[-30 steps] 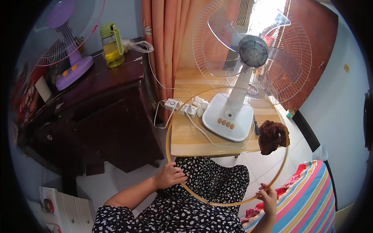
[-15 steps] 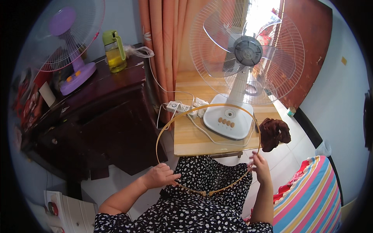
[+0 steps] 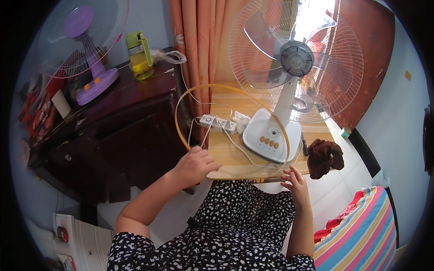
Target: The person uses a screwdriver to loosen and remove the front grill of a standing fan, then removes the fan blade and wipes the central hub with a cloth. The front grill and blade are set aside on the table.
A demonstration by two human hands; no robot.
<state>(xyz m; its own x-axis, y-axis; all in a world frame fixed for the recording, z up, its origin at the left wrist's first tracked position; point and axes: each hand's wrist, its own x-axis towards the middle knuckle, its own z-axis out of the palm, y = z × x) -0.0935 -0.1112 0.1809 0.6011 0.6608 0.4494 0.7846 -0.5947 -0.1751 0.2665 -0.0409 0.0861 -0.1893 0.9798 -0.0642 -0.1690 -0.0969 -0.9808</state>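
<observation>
A thin amber plastic hoop [image 3: 177,110] stands tilted above the wooden table [image 3: 226,158], in front of a white fan [image 3: 266,135]. My left hand [image 3: 195,165] is closed on the hoop's lower left side. At its lower right side, my right hand [image 3: 296,183] has its fingers spread, with the fingertips at the hoop; I cannot tell how firmly they touch it. The hoop's lowest part is hard to make out near the table's front edge. The fan has clear grey blades and a wire grille behind them.
On the table are a white power strip [image 3: 216,123] with cords, crumpled white tissue [image 3: 241,121] and a dark brown cloth [image 3: 323,158]. A dark cabinet [image 3: 113,131] at left carries a purple fan [image 3: 97,86] and a green-lidded jug [image 3: 141,58]. A striped cushion [image 3: 361,230] is at right.
The hoop has risen from my lap toward the fan and tilted, its left side higher. My left hand has moved up with it; my right hand has moved slightly up and spread its fingers.
</observation>
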